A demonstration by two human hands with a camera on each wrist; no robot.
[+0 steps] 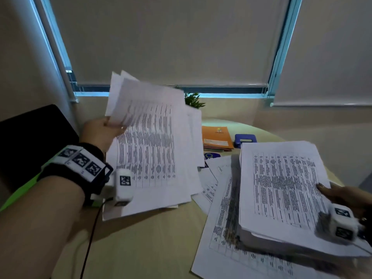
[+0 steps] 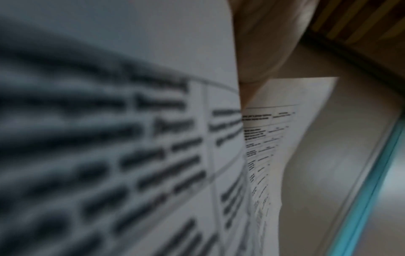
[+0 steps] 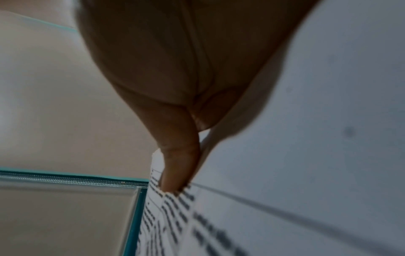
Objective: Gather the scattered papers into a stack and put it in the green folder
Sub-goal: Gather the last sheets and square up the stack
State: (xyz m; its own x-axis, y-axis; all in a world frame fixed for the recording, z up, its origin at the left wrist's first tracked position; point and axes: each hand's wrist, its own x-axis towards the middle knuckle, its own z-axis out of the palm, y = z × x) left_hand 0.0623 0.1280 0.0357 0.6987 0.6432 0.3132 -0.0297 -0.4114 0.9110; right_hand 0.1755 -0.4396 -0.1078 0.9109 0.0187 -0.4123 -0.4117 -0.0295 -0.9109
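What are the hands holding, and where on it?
Left hand pinches a fanned bundle of papers at its left edge; right hand grips a thicker stack at its right edge.

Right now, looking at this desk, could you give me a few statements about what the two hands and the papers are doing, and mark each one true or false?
1. The left hand holds a fanned bunch of printed sheets raised off the table. True.
2. The right hand is empty and rests flat on the table. False: it grips a thick stack of papers at its right edge.
3. Loose sheets still lie on the table under the thick stack. True.
4. An orange booklet lies behind the papers, beside a blue hole punch. True.
5. All papers are already inside a green folder. False: both bunches are in hand, others lie loose.
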